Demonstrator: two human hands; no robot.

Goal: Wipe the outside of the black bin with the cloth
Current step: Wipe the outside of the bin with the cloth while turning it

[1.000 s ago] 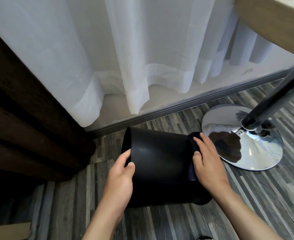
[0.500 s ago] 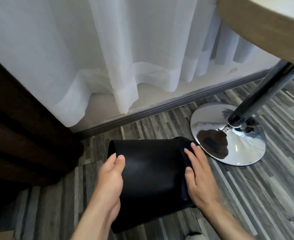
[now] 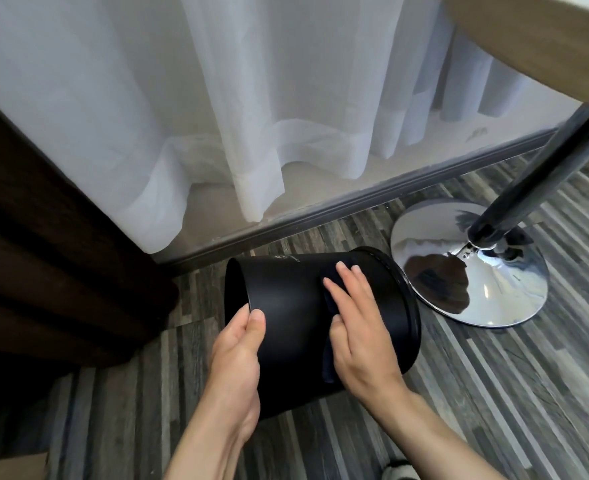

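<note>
Black bin [image 3: 293, 306] is on its side on the floor [image 3: 493, 393], smaller closed end pointing left toward the dark curtain [image 3: 43, 254], wider rimmed end pointing right toward the chrome table base [image 3: 469, 271]. Can't see into it from here, so contents unknown. Bin is a smooth matte tapered cylinder with a soft sheen along the top, small pale marking near the upper edge, stepped lip at the wide end. Left hand [image 3: 235, 358] grips the left end, thumb on the outer wall and fingers curled round the edge, partly closed. Right hand [image 3: 358, 330] lies flat with fingers straight and close together, palm pressing the cloth [image 3: 327, 341] onto the bin's wall; the cloth is dark, nearly the same tone as the bin, only a folded strip shows at the fingertips and along the thumb side. Floor is grey striped wood-look planking. Sheer white curtain [image 3: 251, 116] hangs behind, hem just above a grey baseboard [image 3: 320, 216]. Base is a polished, mirror-like dome with a dark pole [image 3: 545, 168] rising to a light wood tabletop [image 3: 545, 39]. Bin's wide rim sits just beside the base, narrow gap. Baseboard is near behind. Open floor in front and to the right.
</note>
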